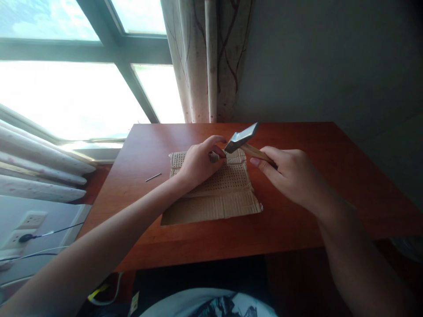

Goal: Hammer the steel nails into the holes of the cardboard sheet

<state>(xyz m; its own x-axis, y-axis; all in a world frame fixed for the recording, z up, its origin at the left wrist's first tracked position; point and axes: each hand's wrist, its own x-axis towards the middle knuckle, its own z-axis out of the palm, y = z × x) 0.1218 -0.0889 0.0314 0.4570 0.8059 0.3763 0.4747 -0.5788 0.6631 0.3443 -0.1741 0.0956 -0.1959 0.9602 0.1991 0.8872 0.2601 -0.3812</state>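
A sheet of brown cardboard point(218, 200) lies on the red-brown wooden table point(330, 185), with a perforated board point(231, 178) on top of it. My left hand point(200, 160) rests on the board, its fingers pinched together around something small that I cannot make out. My right hand point(287, 174) is wrapped round the wooden handle of a hammer point(243, 138). The metal hammer head hovers just above my left fingertips, at the far edge of the board.
A single loose nail point(153, 177) lies on the table to the left of the cardboard. A window and a curtain point(211, 61) stand behind the table. Wall sockets with plugged cables point(23, 237) sit low on the left.
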